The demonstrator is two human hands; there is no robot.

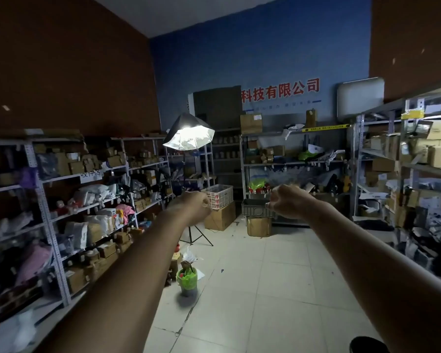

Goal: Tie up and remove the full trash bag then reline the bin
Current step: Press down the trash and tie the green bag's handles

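Your hands are out in front; the bin sits low on the floor, well apart from both.

Your left hand (194,205) and right hand (288,201) are raised side by side, each grip curled closed with nothing visible in it (the left one is blurred). The small bin (188,289) stands on the tiled floor (265,276) under the line of your left forearm, near the left shelving (49,225). Its green trash bag (189,275) sits inside, stuffed and draped over the rim.
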